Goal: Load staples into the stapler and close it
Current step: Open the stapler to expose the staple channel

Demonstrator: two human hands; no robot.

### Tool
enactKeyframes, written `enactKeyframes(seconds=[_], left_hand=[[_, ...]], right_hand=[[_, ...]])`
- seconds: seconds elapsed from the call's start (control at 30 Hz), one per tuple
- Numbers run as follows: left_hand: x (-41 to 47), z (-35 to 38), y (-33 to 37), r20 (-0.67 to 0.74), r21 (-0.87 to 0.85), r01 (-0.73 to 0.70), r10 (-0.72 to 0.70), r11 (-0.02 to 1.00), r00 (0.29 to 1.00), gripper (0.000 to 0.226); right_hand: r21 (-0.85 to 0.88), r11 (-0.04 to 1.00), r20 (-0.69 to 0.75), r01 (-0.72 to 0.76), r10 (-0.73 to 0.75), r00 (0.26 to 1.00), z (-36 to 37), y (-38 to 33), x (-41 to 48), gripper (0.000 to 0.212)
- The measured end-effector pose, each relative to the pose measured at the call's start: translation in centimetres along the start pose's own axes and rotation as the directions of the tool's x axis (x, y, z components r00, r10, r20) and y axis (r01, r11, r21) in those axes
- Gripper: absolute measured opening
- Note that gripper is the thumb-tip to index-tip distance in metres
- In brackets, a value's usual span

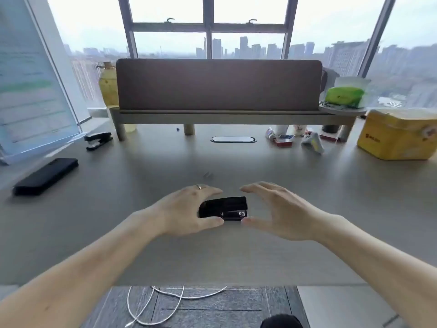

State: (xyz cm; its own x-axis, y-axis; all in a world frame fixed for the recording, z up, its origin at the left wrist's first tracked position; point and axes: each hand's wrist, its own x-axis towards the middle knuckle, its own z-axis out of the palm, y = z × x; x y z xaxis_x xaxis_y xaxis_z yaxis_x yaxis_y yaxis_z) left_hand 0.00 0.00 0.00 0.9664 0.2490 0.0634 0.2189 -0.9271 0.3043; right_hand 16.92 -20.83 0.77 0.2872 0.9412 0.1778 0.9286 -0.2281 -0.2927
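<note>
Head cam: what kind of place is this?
Most likely an office desk high up in a tower: a desk divider panel on a shelf riser, two staplers on the desk, and a window overlooking city high-rises.

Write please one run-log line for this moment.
stapler: on desk, closed | left hand: around its left end | right hand: open, beside its right end | loose staples: behind, untouched
</note>
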Motion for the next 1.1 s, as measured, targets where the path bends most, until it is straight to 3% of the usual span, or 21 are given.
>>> enactKeyframes(seconds=[0.23, 0.47, 0.67, 0.73, 0.93, 1.1], left_hand=[[1.3, 3.3, -0.3, -0.112, -0.137, 0.013, -0.028, 0.991, 0.993, 0.028], [2.6, 3.5, 1.9, -0.141, -0.182, -0.035, 0.009, 0.983, 0.990, 0.031], [4.3, 5.1, 5.7, -0.273, -0.130, -0.022, -0.015, 0.991, 0.962, 0.032], [4.3, 5.2, 5.5, -0.352, -0.205, -0.046, -0.030, 0.978, 0.935, 0.025], [3.0, 3.6, 3.1, -0.543, -0.644, -0.182, -0.277, 0.743, 0.792, 0.007], [1.2, 3.4, -0.5, -0.495, -0.835, -0.265, -0.448, 0.482, 0.744, 0.015]], right_hand=[[0.154, 0.984, -0.010, -0.089, 0.091, 0.996, 3.3, 2.6, 0.2, 0.072], [0.335, 0.941, -0.130, -0.046, 0.095, 0.987, 5.9, 3.1, 1.9, 0.031], [0.465, 0.885, -0.178, -0.011, 0.106, 0.978, 6.6, 3.5, 1.8, 0.041], [0.468, 0.883, -0.181, -0.025, 0.124, 0.976, 6.7, 3.5, 2.0, 0.049], [0.462, 0.883, -0.174, -0.084, 0.183, 0.968, 6.8, 3.4, 2.1, 0.049], [0.476, 0.874, -0.166, -0.094, 0.194, 0.967, 6.7, 3.3, 2.0, 0.050]])
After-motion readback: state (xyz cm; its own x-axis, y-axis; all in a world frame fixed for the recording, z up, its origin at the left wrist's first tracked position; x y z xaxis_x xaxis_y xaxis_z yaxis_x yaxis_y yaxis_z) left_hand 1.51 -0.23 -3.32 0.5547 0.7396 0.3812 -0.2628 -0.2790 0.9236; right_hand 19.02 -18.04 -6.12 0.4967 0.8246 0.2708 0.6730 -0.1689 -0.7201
